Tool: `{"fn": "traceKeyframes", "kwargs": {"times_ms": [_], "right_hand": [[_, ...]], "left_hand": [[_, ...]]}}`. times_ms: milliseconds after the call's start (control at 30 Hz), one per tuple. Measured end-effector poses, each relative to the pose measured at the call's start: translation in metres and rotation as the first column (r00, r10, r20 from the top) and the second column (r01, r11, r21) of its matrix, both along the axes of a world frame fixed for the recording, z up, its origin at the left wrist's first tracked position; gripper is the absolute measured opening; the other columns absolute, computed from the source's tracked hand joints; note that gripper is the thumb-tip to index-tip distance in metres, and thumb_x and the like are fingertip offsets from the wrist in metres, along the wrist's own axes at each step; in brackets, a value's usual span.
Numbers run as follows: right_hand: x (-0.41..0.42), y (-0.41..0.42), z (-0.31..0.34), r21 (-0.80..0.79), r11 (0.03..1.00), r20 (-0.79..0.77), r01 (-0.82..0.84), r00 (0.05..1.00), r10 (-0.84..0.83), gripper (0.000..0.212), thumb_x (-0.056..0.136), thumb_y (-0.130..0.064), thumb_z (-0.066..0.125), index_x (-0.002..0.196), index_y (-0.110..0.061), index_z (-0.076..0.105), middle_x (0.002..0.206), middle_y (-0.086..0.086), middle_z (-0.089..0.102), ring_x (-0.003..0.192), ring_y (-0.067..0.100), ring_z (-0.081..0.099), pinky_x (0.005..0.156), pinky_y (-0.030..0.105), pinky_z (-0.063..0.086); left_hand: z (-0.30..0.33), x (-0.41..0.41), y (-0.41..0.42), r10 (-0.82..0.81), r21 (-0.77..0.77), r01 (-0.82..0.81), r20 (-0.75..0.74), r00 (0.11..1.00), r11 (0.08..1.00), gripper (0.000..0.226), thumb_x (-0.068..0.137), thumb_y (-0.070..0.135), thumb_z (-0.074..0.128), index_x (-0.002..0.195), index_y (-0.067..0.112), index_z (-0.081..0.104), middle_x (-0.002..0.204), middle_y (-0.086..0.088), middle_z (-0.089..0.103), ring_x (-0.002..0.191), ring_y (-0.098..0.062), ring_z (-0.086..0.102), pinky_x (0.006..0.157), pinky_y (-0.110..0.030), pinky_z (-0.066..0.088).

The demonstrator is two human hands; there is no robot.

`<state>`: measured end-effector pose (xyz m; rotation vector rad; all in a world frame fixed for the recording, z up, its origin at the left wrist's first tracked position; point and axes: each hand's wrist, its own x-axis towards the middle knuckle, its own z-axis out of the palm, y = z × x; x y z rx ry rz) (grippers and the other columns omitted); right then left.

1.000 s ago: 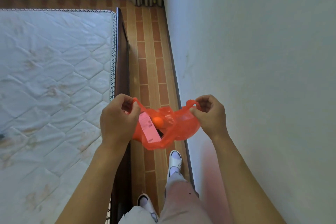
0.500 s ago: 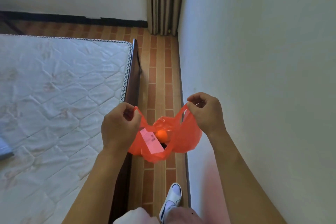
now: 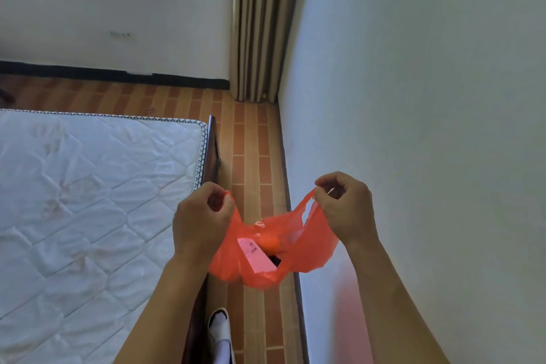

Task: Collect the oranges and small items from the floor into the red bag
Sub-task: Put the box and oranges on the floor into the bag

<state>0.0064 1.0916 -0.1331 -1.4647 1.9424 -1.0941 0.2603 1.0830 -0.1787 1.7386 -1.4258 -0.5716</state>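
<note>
Status: my left hand (image 3: 202, 220) pinches one handle of the red bag (image 3: 307, 248), my right hand (image 3: 347, 210) pinches the other; fingers of both curled tight on the plastic. Mouth pulled apart between them, bag hanging clear of the brick floor (image 3: 251, 145), in the strip between bed frame and wall (image 3: 413, 127).

Contents: one orange (image 3: 267, 242) visible inside, pink slip (image 3: 255, 254) beside it, something dark under. Can't tell what else is in there.

Step, by my reading: carrying w/ bag held open, scanning for remaining items. A small yellowish thing (image 3: 264, 95) sits at the curtain (image 3: 260, 26) foot; a small speck (image 3: 149, 111) lies beyond the mattress (image 3: 88, 201). Neither clear enough to identify.

Next move needs: walk fwd, free one hand while the other holds the mouth open, crouch, pick up. Risk: bag sagging shut one-handed.
</note>
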Motion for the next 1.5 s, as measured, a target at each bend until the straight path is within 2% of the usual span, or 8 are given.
{"fn": "traceKeyframes", "kwargs": {"times_ms": [333, 533, 800, 1000, 1167, 1233, 1333, 1500], "right_hand": [[0.010, -0.101, 0.046, -0.120, 0.986, -0.002, 0.113, 0.994, -0.114, 0.015, 0.088, -0.009, 0.074, 0.093, -0.022, 0.078, 0.080, -0.016, 0.074, 0.074, 0.002, 0.069, 0.065, 0.006, 0.049], [0.002, -0.155, 0.049, -0.136, 0.982, 0.026, 0.129, 0.992, -0.127, 0.015, 0.089, -0.009, 0.074, 0.094, -0.023, 0.077, 0.082, -0.015, 0.074, 0.075, 0.002, 0.069, 0.066, 0.008, 0.051], [-0.017, -0.270, 0.027, -0.116, 0.991, 0.056, 0.063, 0.997, -0.057, 0.016, 0.090, -0.006, 0.072, 0.091, -0.021, 0.077, 0.079, -0.013, 0.073, 0.074, 0.003, 0.069, 0.064, 0.009, 0.052], [-0.034, -0.370, 0.029, -0.100, 0.995, 0.097, -0.010, 0.995, 0.020, 0.020, 0.088, -0.004, 0.071, 0.086, -0.023, 0.077, 0.073, -0.014, 0.072, 0.069, 0.000, 0.066, 0.059, 0.007, 0.047], [-0.043, -0.439, 0.031, -0.082, 0.995, 0.109, -0.062, 0.992, 0.071, 0.019, 0.086, -0.007, 0.071, 0.084, -0.026, 0.076, 0.071, -0.013, 0.071, 0.068, -0.001, 0.065, 0.060, 0.006, 0.045], [-0.044, -0.458, 0.029, -0.063, 0.995, 0.108, -0.071, 0.991, 0.078, 0.020, 0.086, -0.008, 0.071, 0.083, -0.027, 0.075, 0.067, -0.017, 0.069, 0.066, -0.001, 0.064, 0.058, 0.007, 0.045], [-0.048, -0.482, 0.022, -0.046, 0.995, 0.098, -0.089, 0.991, 0.093, 0.021, 0.086, -0.007, 0.071, 0.082, -0.027, 0.074, 0.066, -0.024, 0.067, 0.065, -0.002, 0.064, 0.057, 0.006, 0.044], [-0.056, -0.531, 0.012, -0.028, 0.997, 0.070, -0.070, 0.995, 0.072, 0.019, 0.085, -0.006, 0.071, 0.083, -0.024, 0.076, 0.072, -0.013, 0.071, 0.068, -0.001, 0.065, 0.061, 0.006, 0.046]], "left_hand": [[0.043, 0.016, -0.122, -0.105, -0.113, 0.103, -0.008, 0.994, 0.988, 0.010, 0.087, 0.022, 0.074, 0.081, 0.029, 0.068, 0.072, 0.018, 0.067, 0.071, -0.004, 0.066, 0.068, -0.031, 0.056], [0.050, 0.009, -0.179, -0.119, -0.148, 0.117, -0.001, 0.993, 0.982, 0.015, 0.087, 0.019, 0.074, 0.082, 0.031, 0.066, 0.073, 0.018, 0.067, 0.071, -0.003, 0.066, 0.065, -0.021, 0.050], [0.045, -0.018, -0.279, -0.094, -0.122, 0.097, 0.026, 0.995, 0.988, 0.009, 0.090, 0.020, 0.071, 0.084, 0.026, 0.068, 0.073, 0.015, 0.067, 0.071, -0.004, 0.066, 0.065, -0.030, 0.055], [0.058, -0.042, -0.366, -0.020, -0.139, 0.027, 0.049, 0.999, 0.990, 0.014, 0.088, 0.020, 0.071, 0.079, 0.028, 0.064, 0.070, 0.016, 0.065, 0.070, -0.002, 0.064, 0.063, -0.027, 0.049], [0.061, -0.053, -0.415, 0.024, -0.185, -0.020, 0.024, 0.999, 0.983, 0.014, 0.087, 0.018, 0.071, 0.078, 0.028, 0.066, 0.069, 0.017, 0.067, 0.072, -0.002, 0.066, 0.062, -0.024, 0.049], [0.060, -0.052, -0.432, 0.035, -0.195, -0.027, 0.038, 0.999, 0.980, 0.018, 0.087, 0.016, 0.071, 0.078, 0.030, 0.065, 0.069, 0.018, 0.066, 0.073, -0.001, 0.066, 0.061, -0.017, 0.045], [0.059, -0.051, -0.458, 0.038, -0.204, -0.030, 0.037, 0.999, 0.978, 0.019, 0.087, 0.015, 0.072, 0.079, 0.031, 0.065, 0.070, 0.019, 0.065, 0.073, -0.001, 0.066, 0.062, -0.018, 0.048], [0.055, -0.060, -0.511, 0.002, -0.238, -0.005, -0.010, 1.000, 0.971, 0.017, 0.088, 0.017, 0.071, 0.079, 0.030, 0.065, 0.074, 0.019, 0.067, 0.075, -0.003, 0.067, 0.063, -0.018, 0.048]]}}
